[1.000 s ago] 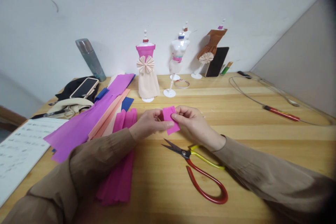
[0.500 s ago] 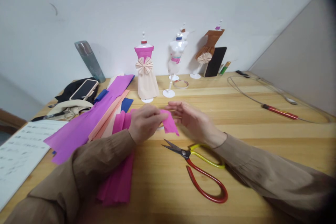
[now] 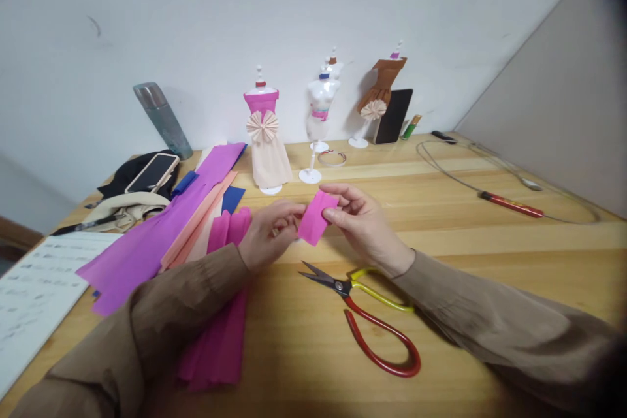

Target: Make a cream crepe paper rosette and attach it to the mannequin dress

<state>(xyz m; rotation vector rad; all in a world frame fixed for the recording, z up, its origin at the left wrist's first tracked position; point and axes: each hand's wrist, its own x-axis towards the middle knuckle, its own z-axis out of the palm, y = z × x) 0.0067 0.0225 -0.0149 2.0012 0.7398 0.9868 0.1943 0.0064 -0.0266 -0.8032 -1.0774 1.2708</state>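
Between my two hands is a small pink piece of crepe paper [image 3: 313, 221], held above the table. My right hand [image 3: 365, 225] pinches its upper right side between thumb and fingers. My left hand [image 3: 274, 232] has its fingers closed at the paper's left edge. Under my left forearm lies a longer strip of dark pink crepe paper [image 3: 220, 339]. Scissors [image 3: 339, 285] with one red and one yellow handle rest on the table just below my hands, blades slightly apart and pointing left.
Small mannequins stand along the wall: one in a pink and cream dress [image 3: 268, 157], a bare white one [image 3: 321, 104], one in brown [image 3: 385, 85]. Purple crepe paper [image 3: 161, 235], a phone [image 3: 151, 173], a flask [image 3: 164, 121] and a printed sheet [image 3: 44, 287] lie left. A cable tool [image 3: 512, 204] lies right.
My right hand has closed on the pink piece, which half a second ago only my left hand held. The piece now faces me flatter. The whole view has shifted slightly.
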